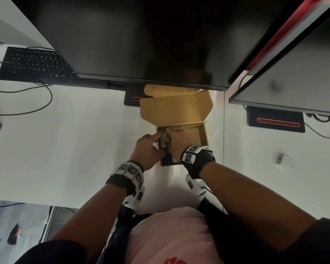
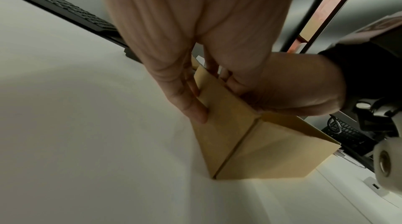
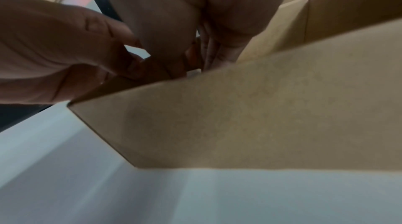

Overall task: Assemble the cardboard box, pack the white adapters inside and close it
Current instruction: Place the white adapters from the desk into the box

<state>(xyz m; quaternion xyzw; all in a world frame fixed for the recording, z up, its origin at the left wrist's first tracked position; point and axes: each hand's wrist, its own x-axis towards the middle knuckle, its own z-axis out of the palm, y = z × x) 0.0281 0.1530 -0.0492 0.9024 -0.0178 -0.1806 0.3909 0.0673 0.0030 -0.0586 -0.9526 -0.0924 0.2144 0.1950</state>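
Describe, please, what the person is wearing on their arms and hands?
Both forearms are bare, as are the left hand and right hand. Each wrist carries a black strap topped by a white band printed with square black-and-white markers. Under each wrist hangs a white camera unit with more markers and a thin black cable. Dark short sleeves show near the shoulders.

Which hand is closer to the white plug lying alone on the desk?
Right. The right hand is inside the box, on the plug's side; the left hand is at the box's far side.

Dim, motion-blurred, wide-angle distortion, soft shadows
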